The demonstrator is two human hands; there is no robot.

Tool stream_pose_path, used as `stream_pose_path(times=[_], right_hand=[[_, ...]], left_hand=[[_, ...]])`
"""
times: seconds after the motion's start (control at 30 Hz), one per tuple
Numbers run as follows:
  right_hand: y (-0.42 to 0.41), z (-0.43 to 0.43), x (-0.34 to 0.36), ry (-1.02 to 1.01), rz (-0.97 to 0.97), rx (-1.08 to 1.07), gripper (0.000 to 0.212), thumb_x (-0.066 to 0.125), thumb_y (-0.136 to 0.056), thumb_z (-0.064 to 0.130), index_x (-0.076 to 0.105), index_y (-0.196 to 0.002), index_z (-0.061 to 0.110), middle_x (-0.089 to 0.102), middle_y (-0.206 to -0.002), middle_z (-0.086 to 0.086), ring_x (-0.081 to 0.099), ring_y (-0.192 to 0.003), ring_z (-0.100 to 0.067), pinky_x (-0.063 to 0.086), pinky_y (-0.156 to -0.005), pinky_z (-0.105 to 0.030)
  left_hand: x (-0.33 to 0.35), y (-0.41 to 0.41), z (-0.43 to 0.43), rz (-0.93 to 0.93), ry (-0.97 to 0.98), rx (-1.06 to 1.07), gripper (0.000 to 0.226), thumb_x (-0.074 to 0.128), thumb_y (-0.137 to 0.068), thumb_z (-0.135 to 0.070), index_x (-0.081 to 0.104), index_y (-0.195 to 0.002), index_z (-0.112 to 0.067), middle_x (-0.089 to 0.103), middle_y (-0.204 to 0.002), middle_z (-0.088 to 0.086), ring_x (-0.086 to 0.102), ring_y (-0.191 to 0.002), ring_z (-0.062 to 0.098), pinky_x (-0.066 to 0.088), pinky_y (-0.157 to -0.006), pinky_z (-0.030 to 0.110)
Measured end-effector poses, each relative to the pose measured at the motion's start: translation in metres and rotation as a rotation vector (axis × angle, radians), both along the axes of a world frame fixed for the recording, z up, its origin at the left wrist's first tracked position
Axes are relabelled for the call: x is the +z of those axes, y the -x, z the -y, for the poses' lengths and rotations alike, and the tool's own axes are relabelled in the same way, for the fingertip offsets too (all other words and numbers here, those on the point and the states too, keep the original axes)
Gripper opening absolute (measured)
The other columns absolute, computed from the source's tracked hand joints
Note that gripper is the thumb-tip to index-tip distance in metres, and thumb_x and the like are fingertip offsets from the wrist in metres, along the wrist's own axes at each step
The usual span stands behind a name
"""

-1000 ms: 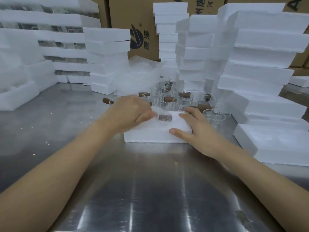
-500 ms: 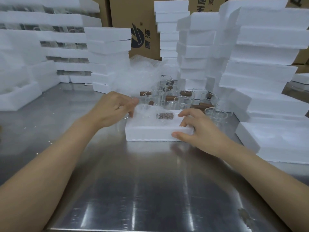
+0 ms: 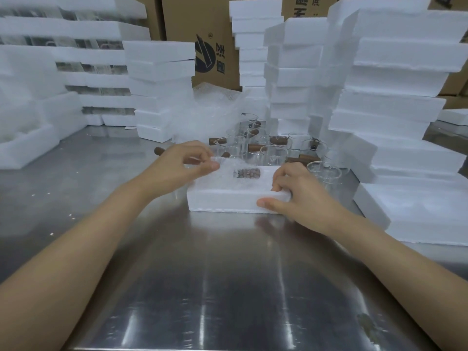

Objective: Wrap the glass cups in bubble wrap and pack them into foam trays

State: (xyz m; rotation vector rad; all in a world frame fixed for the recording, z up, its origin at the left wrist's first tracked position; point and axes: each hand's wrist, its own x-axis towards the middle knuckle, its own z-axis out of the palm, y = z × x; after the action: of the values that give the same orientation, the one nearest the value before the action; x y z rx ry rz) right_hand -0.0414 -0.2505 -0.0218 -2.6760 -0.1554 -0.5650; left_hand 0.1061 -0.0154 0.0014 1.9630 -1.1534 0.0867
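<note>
Spanning the foreground, the steel worktop (image 3: pixel 228 287) carries the foam tray (image 3: pixel 228 201). Behind the tray stand unwrapped glass cups (image 3: pixel 272 154). The right hand (image 3: pixel 301 196) grips the tray's right end. The left hand (image 3: pixel 187 160) pinches the bubble wrap (image 3: pixel 228 171) covering the tray-seated cup.

The wrapped glass cup in the white foam tray (image 3: pixel 228 201) is veiled by clear bubble wrap (image 3: pixel 243 179); only its brown wooden handle (image 3: pixel 247 173) is made out. The tray's far left corner is covered by the left hand (image 3: pixel 182 164). The brown cardboard boxes (image 3: pixel 202 34) are cut off by the top edge, their print partly blocked.
</note>
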Motion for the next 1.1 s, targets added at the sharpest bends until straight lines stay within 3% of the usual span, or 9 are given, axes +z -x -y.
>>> stream_pose_path(times=[0.13,0.27,0.33,0.6,0.77,0.83,0.93,1.03,1.1], right_hand=[[0.0,-0.001,0.0,0.001,0.004,0.008,0.031,0.073,-0.078,0.044,0.051,-0.074,0.022,0.047,-0.089,0.008,0.032,-0.098,-0.007,0.026,-0.081,-0.017],[-0.001,0.0,-0.002,-0.01,0.025,0.007,0.031,0.073,-0.077,0.045,0.052,-0.074,0.023,0.045,-0.086,0.013,0.033,-0.098,-0.006,0.031,-0.083,-0.022],[-0.002,0.001,-0.002,-0.009,0.017,0.005,0.031,0.071,-0.077,0.048,0.052,-0.075,0.024,0.043,-0.085,0.018,0.032,-0.097,-0.004,0.035,-0.084,-0.026],[-0.002,0.0,0.0,-0.017,0.018,-0.006,0.03,0.071,-0.077,0.049,0.052,-0.075,0.025,0.042,-0.084,0.02,0.031,-0.098,-0.003,0.039,-0.086,-0.031],[0.001,0.0,0.003,0.038,0.003,0.018,0.031,0.065,-0.082,0.053,0.059,-0.082,0.023,0.044,-0.092,0.014,0.039,-0.103,-0.009,0.037,-0.085,-0.026],[0.004,0.004,0.012,0.013,0.045,0.041,0.039,0.048,-0.091,0.057,0.065,-0.099,0.024,0.043,-0.105,0.01,0.043,-0.1,-0.005,0.038,-0.084,-0.019],[0.007,0.018,0.027,-0.062,0.215,-0.052,0.038,0.035,-0.098,0.04,0.065,-0.107,0.018,0.045,-0.107,0.005,0.046,-0.102,-0.008,0.032,-0.083,-0.014],[0.008,0.035,0.034,-0.026,0.253,-0.229,0.03,0.042,-0.1,0.028,0.067,-0.099,0.012,0.049,-0.103,0.004,0.05,-0.105,-0.017,0.036,-0.083,-0.026],[0.01,0.042,0.034,0.01,0.243,-0.316,0.02,0.051,-0.096,0.02,0.068,-0.097,0.011,0.052,-0.107,0.001,0.052,-0.104,-0.02,0.042,-0.079,-0.032]], left_hand=[[-0.004,-0.005,0.006,0.064,-0.034,0.02,0.037,0.065,-0.08,-0.036,0.065,-0.072,0.0,0.058,-0.092,0.011,0.056,-0.084,0.022,0.041,-0.076,0.022],[-0.003,-0.003,0.008,0.101,-0.038,0.105,0.034,0.063,-0.066,-0.06,0.057,-0.052,-0.03,0.047,-0.074,-0.004,0.048,-0.066,0.016,0.032,-0.059,0.016],[-0.002,-0.003,0.009,0.105,-0.04,0.12,0.04,0.059,-0.061,-0.069,0.05,-0.047,-0.032,0.043,-0.071,-0.009,0.047,-0.065,0.017,0.032,-0.06,0.021],[-0.005,-0.006,0.012,0.179,-0.053,0.193,0.062,0.052,-0.06,-0.083,0.054,-0.053,-0.021,0.045,-0.069,-0.007,0.049,-0.065,0.018,0.033,-0.063,0.031],[-0.006,-0.003,0.017,0.254,-0.054,0.279,0.05,0.047,-0.065,-0.079,0.045,-0.046,-0.033,0.045,-0.065,-0.007,0.048,-0.063,0.012,0.036,-0.063,0.034],[-0.004,-0.001,0.017,0.296,-0.079,0.302,0.051,0.044,-0.066,-0.086,0.048,-0.049,-0.038,0.054,-0.071,-0.01,0.052,-0.068,0.007,0.04,-0.065,0.033],[-0.001,0.0,0.015,0.291,-0.054,0.273,0.05,0.042,-0.069,-0.087,0.061,-0.06,-0.042,0.065,-0.106,-0.018,0.061,-0.089,0.004,0.048,-0.077,0.034],[0.002,0.001,0.011,0.152,0.077,0.2,0.032,0.045,-0.078,-0.077,0.064,-0.072,-0.051,0.056,-0.126,-0.021,0.056,-0.106,-0.008,0.043,-0.09,0.02],[0.002,0.003,0.008,0.102,0.075,0.112,0.024,0.049,-0.083,-0.069,0.062,-0.095,-0.053,0.056,-0.129,-0.022,0.049,-0.111,-0.017,0.038,-0.095,0.01]])
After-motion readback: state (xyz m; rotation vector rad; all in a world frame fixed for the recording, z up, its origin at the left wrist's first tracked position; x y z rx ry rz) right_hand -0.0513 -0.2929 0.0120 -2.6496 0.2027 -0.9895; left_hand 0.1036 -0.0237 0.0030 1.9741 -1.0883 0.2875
